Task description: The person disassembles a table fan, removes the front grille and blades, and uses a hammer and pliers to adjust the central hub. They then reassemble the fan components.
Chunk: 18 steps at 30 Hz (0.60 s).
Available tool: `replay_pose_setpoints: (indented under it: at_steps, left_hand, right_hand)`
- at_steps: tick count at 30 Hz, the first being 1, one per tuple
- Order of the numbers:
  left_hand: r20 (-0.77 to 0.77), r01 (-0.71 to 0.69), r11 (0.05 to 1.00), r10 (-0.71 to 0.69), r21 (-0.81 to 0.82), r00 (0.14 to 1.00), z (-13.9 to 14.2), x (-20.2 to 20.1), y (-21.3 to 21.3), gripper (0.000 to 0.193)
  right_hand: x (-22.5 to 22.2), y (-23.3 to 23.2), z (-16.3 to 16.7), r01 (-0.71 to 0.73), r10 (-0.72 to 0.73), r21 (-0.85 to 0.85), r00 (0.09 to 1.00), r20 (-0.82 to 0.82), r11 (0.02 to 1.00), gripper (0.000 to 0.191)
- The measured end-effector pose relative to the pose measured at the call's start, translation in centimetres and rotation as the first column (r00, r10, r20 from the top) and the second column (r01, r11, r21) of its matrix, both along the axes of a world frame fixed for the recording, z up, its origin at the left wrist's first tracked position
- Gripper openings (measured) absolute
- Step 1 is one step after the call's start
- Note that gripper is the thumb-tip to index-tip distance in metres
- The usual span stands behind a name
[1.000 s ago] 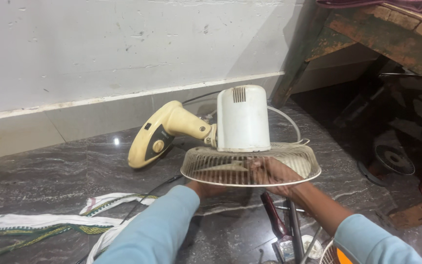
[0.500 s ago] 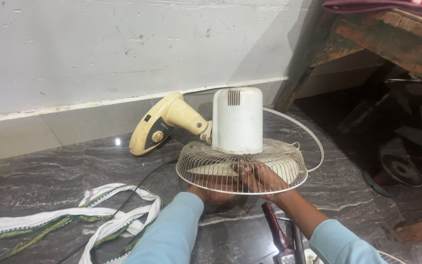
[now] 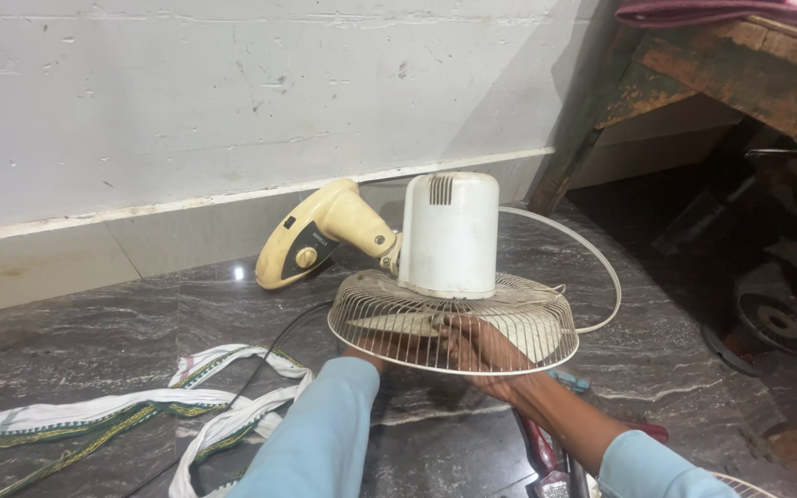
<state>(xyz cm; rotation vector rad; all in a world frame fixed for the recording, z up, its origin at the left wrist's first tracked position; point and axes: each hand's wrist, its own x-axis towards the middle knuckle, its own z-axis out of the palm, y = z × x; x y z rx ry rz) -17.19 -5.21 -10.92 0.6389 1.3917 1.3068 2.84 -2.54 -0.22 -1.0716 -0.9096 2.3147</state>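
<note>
A cream wall fan lies face down on the dark marble floor point(image 3: 94, 341). Its white motor housing point(image 3: 449, 235) stands up from the wire rear grille point(image 3: 528, 327), and the yellowed mount arm point(image 3: 320, 240) points left toward the wall. My right hand point(image 3: 477, 350) reaches under the grille from the front, fingers showing through the wires. My left hand point(image 3: 362, 355) is mostly hidden under the grille's left edge; only the light blue sleeve shows clearly. A white wire ring point(image 3: 592, 267) loops behind the fan on the right.
A black cord point(image 3: 260, 369) runs left from the fan. A white strap with green trim point(image 3: 140, 410) lies on the floor at left. Red-handled pliers point(image 3: 541, 456) sit near my right arm. A worn wooden table point(image 3: 721, 74) stands at right, dark parts below it.
The fan has been tilted and shifted slightly, and my view has moved in closer. Both hands have stayed under the grille.
</note>
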Motion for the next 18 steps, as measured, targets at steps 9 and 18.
replay_pose_setpoints:
  at_steps: [9, 18]
  left_hand:
    - [-0.405, -0.074, 0.985, 0.133, 0.157, 0.905, -1.8, -0.8, 0.2, 0.046]
    - [-0.417, -0.151, 0.974, 0.209, 0.169, 0.885, -0.8, -1.5, 0.7, 0.047]
  right_hand:
    - [0.5, 0.8, -1.5, -0.149, 0.146, 0.0, 0.968, -0.204, 0.989, 0.016]
    - [0.2, -2.0, 0.6, -0.041, 0.039, -0.045, 0.998, -0.041, 0.998, 0.03]
